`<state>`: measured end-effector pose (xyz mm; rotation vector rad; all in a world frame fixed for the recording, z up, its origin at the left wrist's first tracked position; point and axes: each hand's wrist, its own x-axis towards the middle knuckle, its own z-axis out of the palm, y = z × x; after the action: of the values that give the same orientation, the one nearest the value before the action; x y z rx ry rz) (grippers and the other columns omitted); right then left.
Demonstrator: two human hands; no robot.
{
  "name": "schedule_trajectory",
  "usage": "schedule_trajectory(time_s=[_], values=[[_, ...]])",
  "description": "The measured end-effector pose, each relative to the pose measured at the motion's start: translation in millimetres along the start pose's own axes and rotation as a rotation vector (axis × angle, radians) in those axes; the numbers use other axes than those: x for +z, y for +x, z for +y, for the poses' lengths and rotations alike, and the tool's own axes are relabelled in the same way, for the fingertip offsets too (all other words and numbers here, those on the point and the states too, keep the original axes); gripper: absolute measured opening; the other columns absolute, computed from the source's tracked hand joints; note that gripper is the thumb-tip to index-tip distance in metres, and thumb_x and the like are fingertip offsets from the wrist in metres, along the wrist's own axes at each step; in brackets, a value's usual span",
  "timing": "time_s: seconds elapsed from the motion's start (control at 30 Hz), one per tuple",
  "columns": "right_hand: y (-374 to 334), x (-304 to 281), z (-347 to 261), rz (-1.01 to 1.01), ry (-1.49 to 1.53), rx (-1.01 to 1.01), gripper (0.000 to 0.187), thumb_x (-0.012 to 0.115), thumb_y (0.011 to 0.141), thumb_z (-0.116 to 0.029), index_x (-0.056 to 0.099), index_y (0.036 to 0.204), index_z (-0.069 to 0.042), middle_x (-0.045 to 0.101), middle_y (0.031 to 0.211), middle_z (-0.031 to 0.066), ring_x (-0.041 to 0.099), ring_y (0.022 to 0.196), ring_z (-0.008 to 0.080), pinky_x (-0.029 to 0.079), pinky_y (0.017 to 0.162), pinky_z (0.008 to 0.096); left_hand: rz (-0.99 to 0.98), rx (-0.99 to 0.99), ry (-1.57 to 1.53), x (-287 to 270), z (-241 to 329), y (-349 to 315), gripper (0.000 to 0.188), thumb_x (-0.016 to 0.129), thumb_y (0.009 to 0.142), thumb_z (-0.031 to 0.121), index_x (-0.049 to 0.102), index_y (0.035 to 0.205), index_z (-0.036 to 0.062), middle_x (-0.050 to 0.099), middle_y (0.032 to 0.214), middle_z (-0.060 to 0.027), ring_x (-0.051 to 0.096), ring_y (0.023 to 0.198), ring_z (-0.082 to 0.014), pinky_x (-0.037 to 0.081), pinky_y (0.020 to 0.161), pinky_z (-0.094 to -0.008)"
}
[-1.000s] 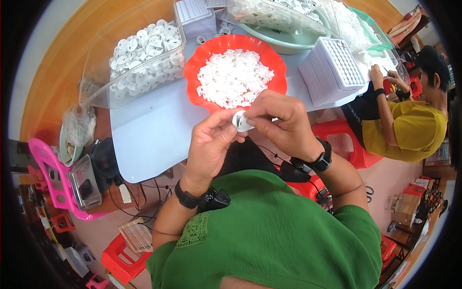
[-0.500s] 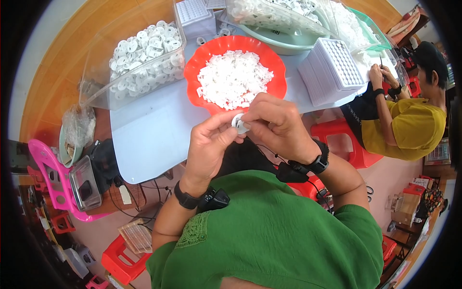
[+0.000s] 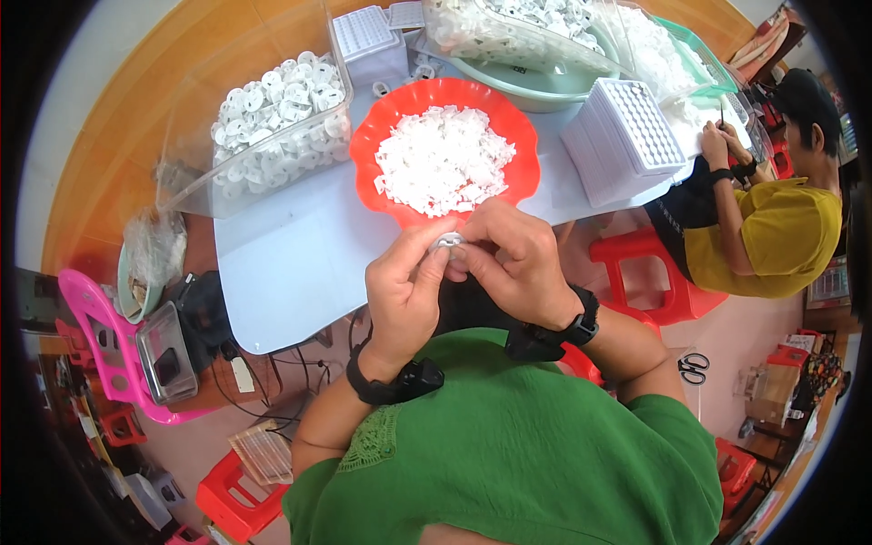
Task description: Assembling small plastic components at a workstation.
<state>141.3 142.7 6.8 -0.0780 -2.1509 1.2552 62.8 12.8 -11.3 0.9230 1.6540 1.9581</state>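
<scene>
A small round white plastic part (image 3: 447, 241) is pinched between both my hands, just in front of the red bowl. My left hand (image 3: 406, 282) grips its left side with thumb and fingers. My right hand (image 3: 514, 259) closes on its right side, the thumb pressed near the edge. The fingers cover much of the part. Beyond them the scalloped red bowl (image 3: 365, 173) holds a heap of small white plastic pieces (image 3: 443, 159). At the far left of the table, a clear plastic bin (image 3: 195, 186) contains many round white parts (image 3: 272, 100).
Stacked white trays (image 3: 613, 150) stand right of the bowl, with another white tray stack (image 3: 371, 50) behind it. A pale green basin (image 3: 536, 91) sits at the back. A co-worker in a yellow shirt (image 3: 772, 232) works at the right. The light blue tabletop (image 3: 282, 263) has a rounded near-left corner.
Both hands have drawn closer together and slightly lower. The round white part has tilted, now showing more edge-on. My forearms have shifted inward, and the whole view has moved slightly.
</scene>
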Motion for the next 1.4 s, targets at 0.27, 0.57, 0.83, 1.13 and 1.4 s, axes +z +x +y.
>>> schedule_trajectory(time_s=[0.27,0.57,0.83,1.13,1.4], values=[[-3.7,3.6,0.3,0.036,-0.006,-0.102,0.014,0.065,0.071,0.007,0.054,0.075,-0.001,0.053,0.068,0.0103,0.054,0.057,0.0234,0.042,0.050,0.0312,0.013,0.079,0.016,1.2,0.0,-1.5,0.022,0.049,0.089,-0.007,0.061,0.107,-0.0064,0.062,0.091,-0.0110,0.061,0.072,-0.0128,0.052,0.063,-0.0238],[-5.9,3.4,3.8,-0.025,0.091,-0.027,0.010,0.063,0.074,0.008,0.057,0.078,0.001,0.054,0.068,0.0093,0.056,0.058,0.0194,0.043,0.050,0.0285,0.037,0.091,0.170,4.3,6.4,-4.1,0.022,0.050,0.089,-0.006,0.060,0.108,-0.0075,0.063,0.088,-0.0109,0.061,0.070,-0.0133,0.052,0.062,-0.0237],[1.6,1.8,-13.5,-0.029,0.115,-0.008,0.010,0.062,0.079,0.007,0.058,0.085,0.001,0.054,0.071,0.0077,0.058,0.060,0.0152,0.044,0.052,0.0263,0.063,0.012,-0.028,1.9,13.7,-4.0,0.025,0.051,0.090,-0.004,0.058,0.114,-0.0050,0.063,0.089,-0.0108,0.061,0.070,-0.0114,0.051,0.063,-0.0234],[-4.3,1.5,-15.9,0.052,0.021,-0.176,0.015,0.065,0.073,0.007,0.057,0.086,0.002,0.054,0.070,0.0097,0.056,0.055,0.0187,0.042,0.047,0.0282,0.018,0.193,0.161,3.9,19.9,-6.6,0.023,0.051,0.090,-0.004,0.059,0.112,-0.0062,0.062,0.098,-0.0111,0.060,0.079,-0.0111,0.051,0.069,-0.0228],[-8.8,-3.9,-6.4,0.104,0.001,-0.220,0.014,0.059,0.076,0.011,0.059,0.088,0.004,0.059,0.072,0.0100,0.059,0.058,0.0140,0.042,0.050,0.0234,0.013,0.187,0.153,13.1,16.6,-2.4,0.024,0.051,0.088,-0.006,0.059,0.111,-0.0054,0.063,0.093,-0.0101,0.060,0.075,-0.0116,0.051,0.067,-0.0230]])
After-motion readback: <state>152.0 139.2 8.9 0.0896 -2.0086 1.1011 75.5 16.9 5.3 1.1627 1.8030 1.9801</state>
